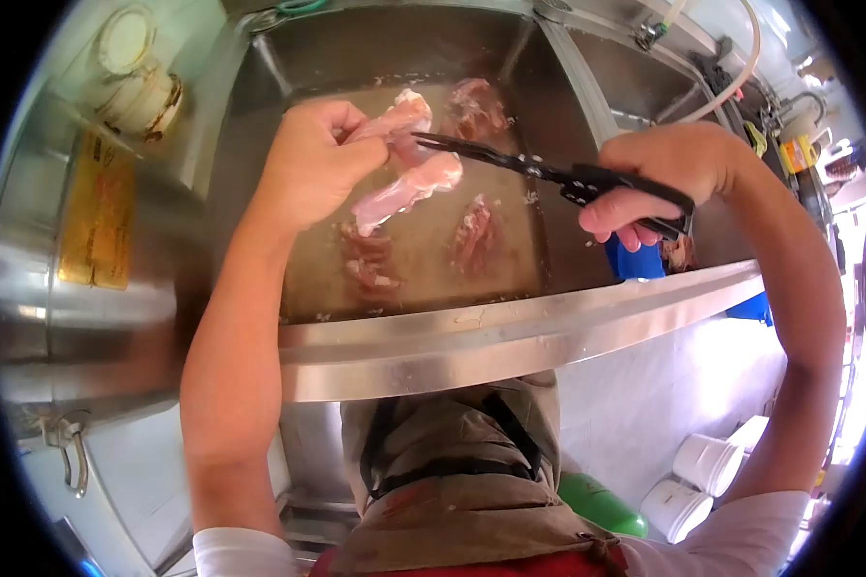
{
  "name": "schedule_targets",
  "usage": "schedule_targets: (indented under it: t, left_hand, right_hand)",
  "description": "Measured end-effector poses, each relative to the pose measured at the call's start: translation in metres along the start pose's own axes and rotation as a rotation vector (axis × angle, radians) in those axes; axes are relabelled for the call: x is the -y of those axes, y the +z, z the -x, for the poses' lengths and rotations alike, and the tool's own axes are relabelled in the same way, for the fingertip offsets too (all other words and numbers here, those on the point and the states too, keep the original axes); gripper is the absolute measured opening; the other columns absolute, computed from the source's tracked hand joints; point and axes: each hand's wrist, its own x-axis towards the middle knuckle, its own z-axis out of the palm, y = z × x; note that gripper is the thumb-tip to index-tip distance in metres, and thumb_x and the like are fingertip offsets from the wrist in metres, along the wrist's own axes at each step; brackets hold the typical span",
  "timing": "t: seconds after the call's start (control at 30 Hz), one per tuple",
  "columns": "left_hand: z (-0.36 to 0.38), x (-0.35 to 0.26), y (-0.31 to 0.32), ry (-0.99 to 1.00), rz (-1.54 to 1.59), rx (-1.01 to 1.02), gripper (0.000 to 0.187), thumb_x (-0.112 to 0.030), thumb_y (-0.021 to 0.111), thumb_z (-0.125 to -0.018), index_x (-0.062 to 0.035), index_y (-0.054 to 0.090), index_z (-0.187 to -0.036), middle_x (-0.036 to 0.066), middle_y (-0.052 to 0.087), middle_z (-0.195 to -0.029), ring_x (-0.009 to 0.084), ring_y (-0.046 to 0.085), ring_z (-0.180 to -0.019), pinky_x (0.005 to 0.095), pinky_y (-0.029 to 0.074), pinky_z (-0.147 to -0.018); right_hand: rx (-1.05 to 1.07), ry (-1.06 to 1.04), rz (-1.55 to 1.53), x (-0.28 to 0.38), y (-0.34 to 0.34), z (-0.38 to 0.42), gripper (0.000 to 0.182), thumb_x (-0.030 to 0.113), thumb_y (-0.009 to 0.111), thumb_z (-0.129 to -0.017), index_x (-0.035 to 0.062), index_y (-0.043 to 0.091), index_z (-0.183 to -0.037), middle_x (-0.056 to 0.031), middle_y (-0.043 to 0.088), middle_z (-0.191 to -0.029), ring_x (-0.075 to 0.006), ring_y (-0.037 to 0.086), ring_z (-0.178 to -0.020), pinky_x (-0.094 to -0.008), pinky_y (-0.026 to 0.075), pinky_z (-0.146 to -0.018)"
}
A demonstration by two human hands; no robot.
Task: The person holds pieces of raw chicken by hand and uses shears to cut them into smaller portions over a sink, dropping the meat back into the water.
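Left hand (313, 168) closed around strip of raw meat (404, 183), held up over steel sink (510, 332). Right hand (659, 178) clenched on black scissors (548, 173), blade tips touching meat. Keep your fingers behind cut line; let strip hang taut so blades bite clean. Meat pink, glistening, slippery, so grip firm. More pieces (471, 236) lie in murky water below. Sink rim smooth, shiny. Scissors slim, matte.

Pink meat (406, 183), black scissors (548, 173)
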Motion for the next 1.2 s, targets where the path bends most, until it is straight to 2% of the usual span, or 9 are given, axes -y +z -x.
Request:
schedule_targets:
  t: [0.17, 0.27, 0.37, 0.63, 0.8, 0.9, 1.03, 1.07, 1.2]
  left_hand:
    - [0.001, -0.003, 0.009, -0.078, 0.085, 0.08, 0.014, -0.011, 0.063, -0.081, 0.0029, 0.065, -0.079, -0.001, 0.057, -0.071, 0.0065, 0.047, -0.066, 0.0247, 0.037, -0.059]
    - [0.003, -0.008, 0.014, -0.117, 0.185, 0.106, 0.016, -0.012, 0.063, -0.083, 0.0033, 0.065, -0.081, -0.001, 0.056, -0.073, 0.0063, 0.046, -0.068, 0.0249, 0.036, -0.06]
    - [0.005, -0.008, 0.017, -0.127, 0.181, 0.118, 0.015, -0.012, 0.064, -0.083, 0.0032, 0.065, -0.08, -0.001, 0.056, -0.072, 0.0063, 0.046, -0.067, 0.025, 0.036, -0.059]
    - [0.004, -0.006, 0.016, -0.122, 0.117, 0.068, 0.014, -0.01, 0.065, -0.082, 0.002, 0.062, -0.075, -0.002, 0.053, -0.068, 0.0061, 0.046, -0.063, 0.0251, 0.035, -0.056]
    - [-0.001, 0.002, 0.013, -0.15, 0.199, 0.03, 0.014, -0.007, 0.059, -0.081, 0.0014, 0.058, -0.07, 0.0, 0.055, -0.069, 0.0065, 0.045, -0.063, 0.0251, 0.036, -0.057]
    - [0.001, -0.01, 0.015, -0.214, 0.428, 0.011, 0.011, -0.004, 0.054, -0.079, -0.0003, 0.056, -0.068, 0.002, 0.058, -0.074, 0.0076, 0.046, -0.062, 0.0258, 0.036, -0.058]
    - [-0.002, -0.006, 0.01, -0.268, 0.666, 0.146, 0.008, -0.002, 0.052, -0.077, -0.0027, 0.055, -0.069, 0.004, 0.061, -0.078, 0.0097, 0.049, -0.063, 0.0271, 0.038, -0.06]
    - [-0.003, -0.001, 0.008, -0.273, 0.684, 0.151, 0.007, -0.003, 0.052, -0.077, -0.0031, 0.055, -0.07, 0.004, 0.06, -0.078, 0.0098, 0.049, -0.062, 0.0269, 0.038, -0.059]
    - [-0.008, 0.009, 0.007, -0.296, 0.777, 0.191, 0.005, -0.002, 0.053, -0.078, -0.0033, 0.057, -0.075, 0.004, 0.06, -0.076, 0.0101, 0.049, -0.061, 0.0262, 0.038, -0.055]
  right_hand:
    - [0.086, -0.001, -0.214, -0.007, -0.003, -0.009, 0.047, 0.04, 0.06, -0.085, -0.006, 0.07, -0.088, -0.0156, 0.068, -0.072, -0.0187, 0.064, -0.059, -0.0293, 0.051, -0.055]
    - [0.145, -0.013, -0.157, -0.013, -0.012, -0.013, 0.044, 0.037, 0.06, -0.084, -0.006, 0.07, -0.087, -0.0178, 0.067, -0.071, -0.0203, 0.063, -0.057, -0.0308, 0.052, -0.053]
    - [0.171, 0.022, -0.14, -0.011, -0.02, -0.012, 0.036, 0.027, 0.059, -0.085, -0.0068, 0.07, -0.089, -0.0157, 0.069, -0.071, -0.0185, 0.063, -0.057, -0.0297, 0.051, -0.053]
    - [0.056, 0.027, -0.207, 0.002, -0.012, -0.026, 0.047, 0.038, 0.058, -0.088, -0.0073, 0.068, -0.082, -0.0152, 0.065, -0.065, -0.0191, 0.061, -0.051, -0.0302, 0.048, -0.047]
    - [-0.053, -0.023, -0.19, 0.001, -0.007, -0.017, 0.043, 0.036, 0.066, -0.086, -0.005, 0.064, -0.075, -0.0105, 0.059, -0.059, -0.0156, 0.054, -0.045, -0.0289, 0.042, -0.041]
    - [-0.125, -0.086, -0.128, -0.008, -0.004, -0.012, 0.039, 0.032, 0.066, -0.085, -0.0043, 0.066, -0.071, -0.01, 0.062, -0.059, -0.0148, 0.058, -0.046, -0.0278, 0.045, -0.045]
    - [-0.024, -0.11, 0.003, -0.022, -0.008, -0.02, 0.03, 0.027, 0.066, -0.081, -0.0021, 0.067, -0.085, -0.0082, 0.068, -0.075, -0.015, 0.064, -0.062, -0.0294, 0.049, -0.055]
    - [-0.028, -0.08, 0.055, -0.022, -0.008, -0.019, 0.03, 0.026, 0.065, -0.08, -0.0017, 0.066, -0.093, -0.0082, 0.069, -0.079, -0.0152, 0.065, -0.071, -0.0293, 0.051, -0.063]
    - [-0.242, -0.148, 0.194, -0.035, -0.006, -0.012, 0.03, 0.022, 0.068, -0.082, -0.0026, 0.065, -0.099, -0.0078, 0.067, -0.084, -0.0141, 0.065, -0.081, -0.0267, 0.051, -0.071]
